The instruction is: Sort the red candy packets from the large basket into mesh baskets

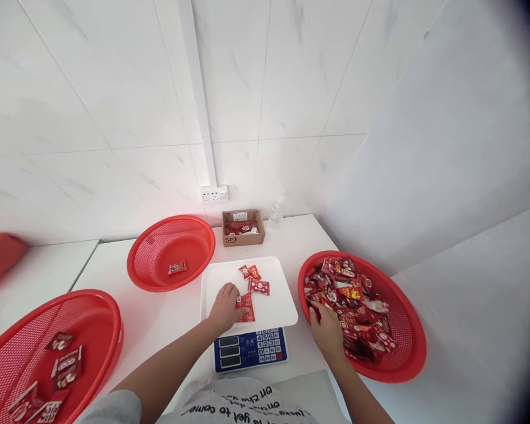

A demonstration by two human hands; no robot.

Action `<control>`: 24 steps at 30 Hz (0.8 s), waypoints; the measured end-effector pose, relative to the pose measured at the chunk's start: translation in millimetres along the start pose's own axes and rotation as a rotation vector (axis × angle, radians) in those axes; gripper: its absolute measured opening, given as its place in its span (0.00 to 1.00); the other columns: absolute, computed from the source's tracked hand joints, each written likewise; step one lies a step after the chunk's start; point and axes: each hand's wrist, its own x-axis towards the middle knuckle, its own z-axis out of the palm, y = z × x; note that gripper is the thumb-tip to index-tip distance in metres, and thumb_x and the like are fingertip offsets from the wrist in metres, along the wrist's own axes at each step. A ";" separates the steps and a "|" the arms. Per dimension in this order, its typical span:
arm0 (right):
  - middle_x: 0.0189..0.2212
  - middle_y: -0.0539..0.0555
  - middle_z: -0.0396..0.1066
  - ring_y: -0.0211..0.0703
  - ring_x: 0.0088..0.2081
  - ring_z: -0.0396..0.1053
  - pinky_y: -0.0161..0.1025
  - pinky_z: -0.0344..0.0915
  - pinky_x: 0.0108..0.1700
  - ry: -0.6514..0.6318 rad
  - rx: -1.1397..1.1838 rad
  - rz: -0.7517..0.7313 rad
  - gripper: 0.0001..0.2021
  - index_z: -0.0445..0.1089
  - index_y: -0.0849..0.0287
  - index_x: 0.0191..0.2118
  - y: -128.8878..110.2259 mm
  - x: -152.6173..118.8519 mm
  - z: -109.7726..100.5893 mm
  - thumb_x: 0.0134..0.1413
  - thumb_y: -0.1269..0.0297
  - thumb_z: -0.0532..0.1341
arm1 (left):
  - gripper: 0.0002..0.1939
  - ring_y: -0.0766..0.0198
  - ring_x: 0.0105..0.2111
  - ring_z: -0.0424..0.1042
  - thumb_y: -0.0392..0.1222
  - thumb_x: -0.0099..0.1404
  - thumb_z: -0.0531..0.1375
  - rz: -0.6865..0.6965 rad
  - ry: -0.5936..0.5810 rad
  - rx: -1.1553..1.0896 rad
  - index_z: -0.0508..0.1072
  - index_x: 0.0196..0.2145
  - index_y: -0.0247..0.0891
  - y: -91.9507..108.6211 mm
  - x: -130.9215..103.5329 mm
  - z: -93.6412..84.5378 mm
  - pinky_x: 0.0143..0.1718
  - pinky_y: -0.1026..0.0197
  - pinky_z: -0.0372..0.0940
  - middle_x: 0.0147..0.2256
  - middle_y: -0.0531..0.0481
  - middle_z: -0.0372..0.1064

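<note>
My left hand is over the white tray, its fingers curled against a red packet. Beyond that packet, small red sweets lie on the tray, which rests on a blue and white scale. To the right, my right hand reaches over the near left rim of a red basket heaped with red wrapped sweets. Its fingers are bent at the edge of the heap, and what they hold, if anything, is hidden.
A red basket with one packet stands behind left, another with several packets at the near left. A small cardboard box and a clear plastic bottle stand by the wall. A red object lies far left.
</note>
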 end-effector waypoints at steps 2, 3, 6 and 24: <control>0.40 0.62 0.71 0.51 0.43 0.66 0.48 0.60 0.48 -0.005 -0.007 -0.002 0.17 0.70 0.64 0.40 -0.1 0.9 -1.3 0.54 0.60 0.48 | 0.12 0.52 0.44 0.63 0.45 0.55 0.61 -0.032 -0.014 -0.015 0.66 0.33 0.37 3.4 0.4 -1.7 0.45 0.53 0.57 0.40 0.43 0.64; 0.39 0.62 0.71 0.51 0.43 0.65 0.48 0.60 0.48 0.002 -0.010 -0.005 0.17 0.70 0.64 0.40 -1.2 1.2 -2.7 0.54 0.60 0.48 | 0.11 0.53 0.41 0.64 0.45 0.54 0.61 -0.062 -0.031 -0.034 0.65 0.32 0.38 4.7 0.5 -2.2 0.42 0.54 0.58 0.38 0.45 0.65; 0.40 0.63 0.71 0.52 0.44 0.65 0.51 0.59 0.49 0.055 0.007 -0.030 0.17 0.69 0.63 0.40 -14.4 -1.2 -8.8 0.54 0.59 0.49 | 0.10 0.58 0.32 0.65 0.44 0.54 0.59 -0.191 -0.071 -0.192 0.62 0.31 0.40 6.6 -1.6 -3.7 0.33 0.59 0.58 0.30 0.51 0.64; 0.23 0.50 0.67 0.37 0.25 0.61 0.35 0.58 0.29 -0.674 0.791 0.285 0.22 0.67 0.61 0.30 -183.0 -46.2 -15.9 0.46 0.43 0.58 | 0.20 0.64 0.32 0.69 0.50 0.52 0.64 -0.275 -0.464 -1.282 0.68 0.39 0.36 13.5 -61.3 -41.6 0.32 0.63 0.61 0.33 0.49 0.70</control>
